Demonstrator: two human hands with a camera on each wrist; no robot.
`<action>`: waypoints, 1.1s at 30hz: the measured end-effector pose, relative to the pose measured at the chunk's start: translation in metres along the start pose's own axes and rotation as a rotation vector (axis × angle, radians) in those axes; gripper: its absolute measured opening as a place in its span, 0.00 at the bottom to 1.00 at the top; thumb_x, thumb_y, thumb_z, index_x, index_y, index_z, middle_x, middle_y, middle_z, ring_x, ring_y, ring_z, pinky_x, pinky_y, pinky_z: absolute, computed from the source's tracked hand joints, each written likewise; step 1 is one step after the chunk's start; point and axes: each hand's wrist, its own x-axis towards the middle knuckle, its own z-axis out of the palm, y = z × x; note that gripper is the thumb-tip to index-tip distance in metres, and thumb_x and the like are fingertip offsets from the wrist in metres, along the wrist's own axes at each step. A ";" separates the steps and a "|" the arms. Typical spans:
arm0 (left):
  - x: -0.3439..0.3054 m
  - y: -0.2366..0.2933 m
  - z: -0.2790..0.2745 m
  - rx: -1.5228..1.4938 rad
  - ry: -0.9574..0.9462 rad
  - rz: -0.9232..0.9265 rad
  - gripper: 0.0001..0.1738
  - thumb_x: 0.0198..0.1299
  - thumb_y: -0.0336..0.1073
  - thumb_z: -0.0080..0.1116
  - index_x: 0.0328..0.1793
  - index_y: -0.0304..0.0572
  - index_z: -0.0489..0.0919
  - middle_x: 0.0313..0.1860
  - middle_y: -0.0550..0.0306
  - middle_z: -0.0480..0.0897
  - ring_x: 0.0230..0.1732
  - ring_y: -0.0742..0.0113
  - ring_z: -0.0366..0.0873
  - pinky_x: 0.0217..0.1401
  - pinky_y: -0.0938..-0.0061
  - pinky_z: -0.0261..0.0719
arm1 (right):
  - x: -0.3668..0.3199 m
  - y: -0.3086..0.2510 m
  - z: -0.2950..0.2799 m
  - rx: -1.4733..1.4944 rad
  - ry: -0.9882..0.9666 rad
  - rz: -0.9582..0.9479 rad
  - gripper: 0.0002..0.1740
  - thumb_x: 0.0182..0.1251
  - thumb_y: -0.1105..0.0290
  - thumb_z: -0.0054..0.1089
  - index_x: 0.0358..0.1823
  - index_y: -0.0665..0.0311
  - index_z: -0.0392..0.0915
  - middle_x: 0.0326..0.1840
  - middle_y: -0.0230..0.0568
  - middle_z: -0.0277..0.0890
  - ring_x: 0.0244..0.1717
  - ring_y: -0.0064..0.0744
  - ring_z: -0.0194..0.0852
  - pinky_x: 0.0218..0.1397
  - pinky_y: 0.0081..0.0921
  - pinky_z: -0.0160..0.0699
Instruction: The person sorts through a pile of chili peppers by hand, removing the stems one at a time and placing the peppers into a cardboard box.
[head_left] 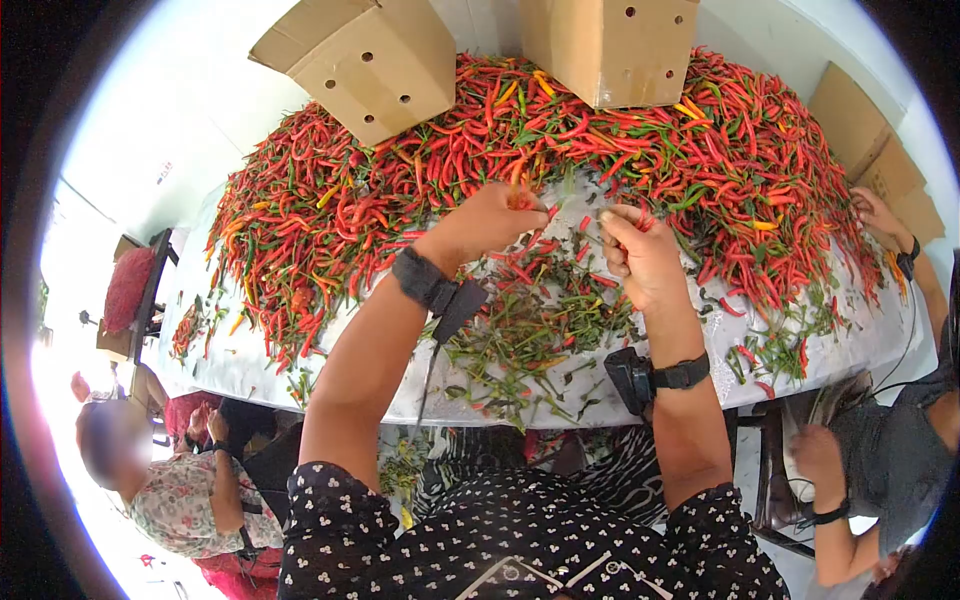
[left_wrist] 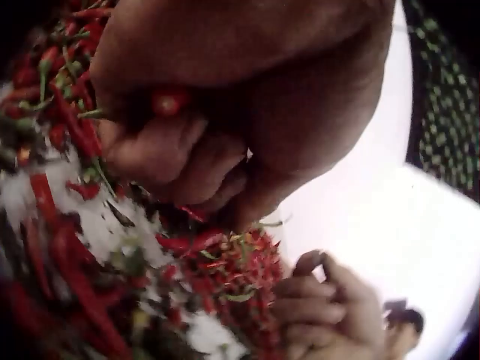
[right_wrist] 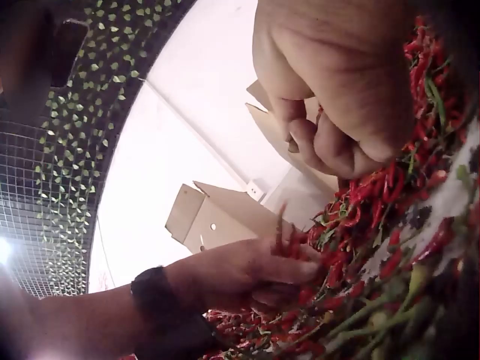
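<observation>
Closest in, black patterned sleeves (head_left: 335,520), and out of them two bare forearms, a dark band (head_left: 425,282) round the left wrist, a matching one on the right. Just past those, a scatter of green stems (head_left: 530,365), a few red bits mixed in, lying over the white-covered counter (head_left: 240,370). And here are the hands! The left hand (head_left: 490,217) has a tight grip, fingers curled round red pepper (left_wrist: 166,101), one end peeking out of the fist. Close beside it, well short of touching, the right hand (head_left: 640,255): also a narrow grip, fingers bent in, a bit of red pod (right_wrist: 320,112) showing between them. Beyond the hands, the big one: a broad heap of peppers (head_left: 780,170), mostly red, some green, a few yellow or orange, curving round the back of the counter. At its right edge, another person's hand (head_left: 877,212). Farther back, two cardboard boxes (head_left: 375,65) with punched holes stand over the heap, a pale wall (head_left: 190,110) behind.
</observation>
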 end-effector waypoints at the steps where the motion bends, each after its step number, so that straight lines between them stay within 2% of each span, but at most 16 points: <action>1: -0.008 0.009 -0.001 -0.349 -0.043 -0.091 0.10 0.51 0.38 0.60 0.29 0.40 0.73 0.15 0.67 0.67 0.15 0.77 0.62 0.18 0.77 0.59 | -0.001 0.000 0.002 -0.060 -0.007 0.019 0.06 0.60 0.69 0.57 0.37 0.62 0.74 0.19 0.23 0.61 0.15 0.12 0.53 0.15 0.12 0.47; 2: -0.015 0.013 0.000 -0.698 -0.085 -0.181 0.10 0.53 0.38 0.60 0.30 0.42 0.72 0.15 0.71 0.64 0.14 0.82 0.57 0.16 0.82 0.54 | -0.002 0.001 0.002 -0.062 -0.009 0.019 0.06 0.60 0.69 0.57 0.37 0.62 0.74 0.19 0.23 0.61 0.15 0.12 0.53 0.15 0.12 0.47; 4: -0.022 0.014 0.009 -0.773 -0.064 -0.158 0.08 0.55 0.37 0.59 0.31 0.43 0.72 0.15 0.72 0.63 0.13 0.83 0.55 0.15 0.83 0.51 | -0.003 0.003 0.004 -0.122 -0.082 0.049 0.10 0.60 0.70 0.57 0.41 0.66 0.75 0.17 0.21 0.59 0.14 0.11 0.50 0.16 0.13 0.45; 7: -0.027 0.018 0.023 -0.847 -0.039 -0.164 0.08 0.56 0.38 0.58 0.32 0.45 0.72 0.15 0.74 0.62 0.13 0.84 0.54 0.15 0.84 0.50 | -0.008 0.002 0.014 -0.126 -0.098 0.034 0.11 0.59 0.71 0.57 0.41 0.68 0.75 0.16 0.20 0.58 0.14 0.11 0.48 0.16 0.14 0.44; 10: -0.029 0.017 0.030 -0.832 -0.085 -0.131 0.07 0.58 0.37 0.56 0.34 0.42 0.75 0.16 0.72 0.66 0.13 0.84 0.56 0.13 0.82 0.49 | -0.009 0.004 0.014 -0.157 -0.102 0.044 0.10 0.59 0.70 0.58 0.39 0.69 0.75 0.16 0.20 0.58 0.13 0.11 0.48 0.16 0.14 0.44; 12: -0.031 0.020 0.030 -0.640 -0.008 -0.146 0.08 0.57 0.37 0.56 0.34 0.41 0.76 0.17 0.72 0.68 0.15 0.84 0.59 0.15 0.84 0.53 | -0.010 0.003 0.015 -0.173 -0.101 0.033 0.10 0.59 0.70 0.58 0.39 0.69 0.75 0.16 0.21 0.59 0.13 0.11 0.48 0.16 0.14 0.44; 13: -0.032 0.023 0.030 -0.641 -0.008 -0.146 0.08 0.57 0.37 0.56 0.34 0.41 0.76 0.17 0.72 0.68 0.15 0.84 0.59 0.15 0.84 0.53 | -0.011 0.002 0.016 -0.189 -0.098 0.023 0.10 0.58 0.71 0.58 0.38 0.69 0.75 0.16 0.21 0.59 0.14 0.11 0.48 0.17 0.14 0.44; 15: -0.034 0.029 0.028 -0.473 0.188 -0.031 0.08 0.56 0.37 0.57 0.36 0.40 0.77 0.19 0.71 0.71 0.18 0.85 0.61 0.18 0.85 0.57 | -0.013 -0.002 0.018 -0.301 -0.103 -0.005 0.09 0.57 0.71 0.59 0.36 0.68 0.77 0.17 0.22 0.63 0.15 0.11 0.52 0.18 0.14 0.48; 16: -0.035 0.033 0.026 -0.473 0.188 -0.033 0.08 0.56 0.37 0.57 0.36 0.40 0.77 0.19 0.71 0.71 0.18 0.85 0.61 0.18 0.85 0.57 | -0.014 -0.002 0.018 -0.412 -0.110 -0.032 0.08 0.55 0.71 0.59 0.34 0.68 0.78 0.18 0.23 0.66 0.17 0.12 0.56 0.19 0.14 0.52; 18: -0.038 0.039 0.023 -0.456 0.186 0.031 0.09 0.55 0.34 0.57 0.34 0.34 0.77 0.20 0.70 0.70 0.22 0.82 0.63 0.24 0.81 0.62 | -0.013 0.000 0.017 -0.480 -0.142 -0.026 0.07 0.55 0.71 0.59 0.33 0.68 0.79 0.19 0.24 0.68 0.18 0.11 0.57 0.20 0.14 0.54; 20: -0.034 0.025 0.028 -0.399 0.194 0.084 0.08 0.55 0.33 0.57 0.34 0.34 0.77 0.20 0.69 0.70 0.23 0.82 0.64 0.24 0.81 0.62 | -0.012 0.002 0.017 -0.549 -0.176 -0.021 0.07 0.55 0.71 0.59 0.31 0.68 0.79 0.19 0.25 0.69 0.19 0.11 0.59 0.22 0.14 0.56; 22: -0.035 0.024 0.029 -0.343 0.198 0.136 0.07 0.55 0.32 0.56 0.34 0.34 0.77 0.20 0.69 0.71 0.23 0.82 0.64 0.24 0.80 0.63 | -0.012 0.004 0.017 -0.606 -0.189 -0.098 0.07 0.56 0.71 0.58 0.31 0.69 0.79 0.20 0.25 0.71 0.21 0.11 0.60 0.25 0.15 0.60; 25: -0.037 0.026 0.029 -0.274 0.259 0.180 0.07 0.55 0.32 0.56 0.33 0.34 0.76 0.19 0.67 0.71 0.22 0.82 0.64 0.23 0.79 0.63 | -0.014 0.003 0.019 -0.726 -0.244 -0.159 0.05 0.57 0.73 0.58 0.31 0.67 0.77 0.22 0.21 0.67 0.23 0.10 0.57 0.24 0.13 0.56; 29: -0.038 0.028 0.030 -0.263 0.305 0.177 0.08 0.55 0.33 0.55 0.32 0.34 0.75 0.18 0.66 0.70 0.21 0.81 0.63 0.22 0.78 0.63 | -0.015 0.003 0.020 -0.710 -0.239 -0.115 0.05 0.57 0.73 0.58 0.32 0.68 0.77 0.23 0.22 0.68 0.24 0.10 0.59 0.27 0.14 0.59; 31: -0.038 0.026 0.031 -0.250 0.296 0.176 0.08 0.56 0.33 0.55 0.31 0.34 0.74 0.17 0.67 0.70 0.21 0.81 0.63 0.22 0.77 0.63 | -0.014 0.005 0.020 -0.703 -0.207 -0.208 0.07 0.54 0.72 0.59 0.30 0.70 0.79 0.22 0.27 0.73 0.24 0.13 0.63 0.27 0.17 0.64; 33: -0.037 0.020 0.033 -0.168 0.281 0.147 0.08 0.56 0.32 0.53 0.29 0.34 0.74 0.17 0.67 0.70 0.20 0.80 0.63 0.21 0.77 0.63 | -0.011 0.008 0.017 -0.707 -0.214 -0.200 0.07 0.54 0.73 0.59 0.30 0.70 0.79 0.22 0.27 0.73 0.24 0.13 0.63 0.27 0.17 0.64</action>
